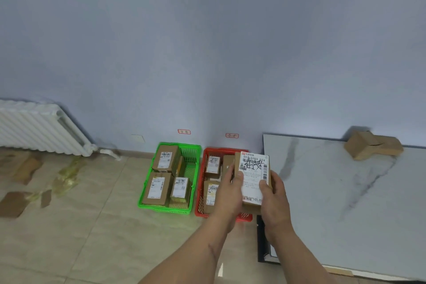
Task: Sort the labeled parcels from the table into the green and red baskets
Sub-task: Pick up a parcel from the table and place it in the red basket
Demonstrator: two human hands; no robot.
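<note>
While both hands grip it, the labeled parcel [252,177] hangs over the red basket [200,193] at lower centre of the frame: left hand [227,193] and right hand [275,200] curl round its sides. Green basket [147,182] sits just left; another parcel [373,145] lies on the desk [345,203].

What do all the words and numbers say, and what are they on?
"507-0203 024": printed on the label of the held parcel.
Handwriting across that label: unreadable.
Red-framed wall tags above the baskets: too small.
Labels on the basket parcels: too blurred.
</note>
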